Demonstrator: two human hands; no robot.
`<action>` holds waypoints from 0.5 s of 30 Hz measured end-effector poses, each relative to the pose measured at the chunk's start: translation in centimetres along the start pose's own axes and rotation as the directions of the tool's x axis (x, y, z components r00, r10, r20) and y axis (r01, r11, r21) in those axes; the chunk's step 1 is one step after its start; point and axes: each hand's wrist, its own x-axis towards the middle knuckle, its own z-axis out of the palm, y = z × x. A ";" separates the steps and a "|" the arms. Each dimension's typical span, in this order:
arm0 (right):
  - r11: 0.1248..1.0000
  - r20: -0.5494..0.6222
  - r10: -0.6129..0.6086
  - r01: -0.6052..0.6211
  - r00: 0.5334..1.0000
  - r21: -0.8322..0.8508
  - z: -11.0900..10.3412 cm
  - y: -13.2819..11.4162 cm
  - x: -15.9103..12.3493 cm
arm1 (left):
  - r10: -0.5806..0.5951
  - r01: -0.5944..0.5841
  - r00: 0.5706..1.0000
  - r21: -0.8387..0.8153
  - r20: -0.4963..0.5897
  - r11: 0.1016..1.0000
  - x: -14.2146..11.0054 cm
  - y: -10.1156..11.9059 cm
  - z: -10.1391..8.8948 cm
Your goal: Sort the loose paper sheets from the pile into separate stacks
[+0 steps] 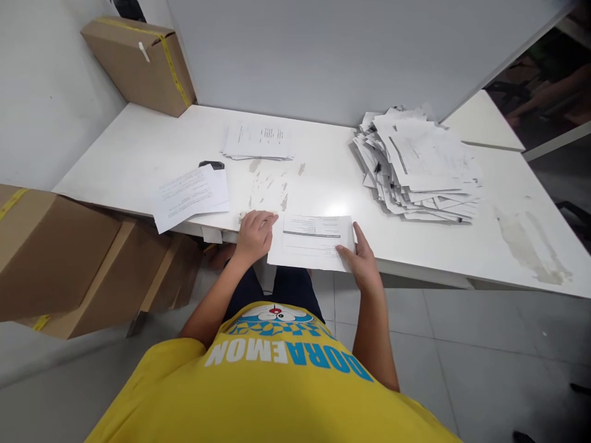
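Observation:
My right hand (364,263) grips the right edge of a few printed sheets of paper (311,244), thumb on top and fingers beneath. The sheets lie partly on the white table and jut over its front edge. At their upper left corner my left hand (257,235) is closed, its fingers curled over a small pale thing (242,215) that is mostly hidden. Left of it, loose printed sheets (189,195) partly cover a dark object (212,165). Farther back lies a neat paper stack (258,140).
A tall, untidy paper pile (420,163) stands on the right of the white table (318,184). One cardboard box (143,67) leans in the back left corner. More boxes (60,252) stand below on the left. Grey stains (530,246) mark the tabletop.

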 end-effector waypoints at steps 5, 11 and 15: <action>0.995 0.025 0.094 -0.095 0.995 0.035 0.4 -0.9 -0.3 | 0.055 -0.057 0.998 -0.074 -0.028 0.996 1.2 -2.3 1.3; 0.995 0.037 0.088 -0.089 0.995 0.044 0.5 -1.3 0.4 | 0.027 -0.028 0.996 -0.010 -0.088 1.000 1.1 -2.5 2.3; 0.993 0.061 0.112 -0.114 0.992 0.019 0.7 -2.1 1.1 | 0.037 -0.034 0.996 0.041 -0.084 0.999 1.1 -2.4 2.3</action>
